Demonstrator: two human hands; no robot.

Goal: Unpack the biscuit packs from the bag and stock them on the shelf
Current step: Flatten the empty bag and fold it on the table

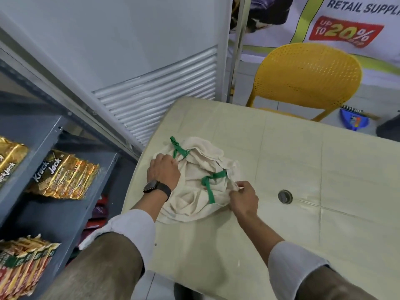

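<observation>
Head cam, hands gripping bag edges

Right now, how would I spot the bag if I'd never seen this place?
Find the big cream table beside the grey shelf. Near the table's left edge lies the bag, crumpled and flat, with the left hand and right hand gripping its cloth. It is the only cloth thing there, pale beige with two green handles.
</observation>
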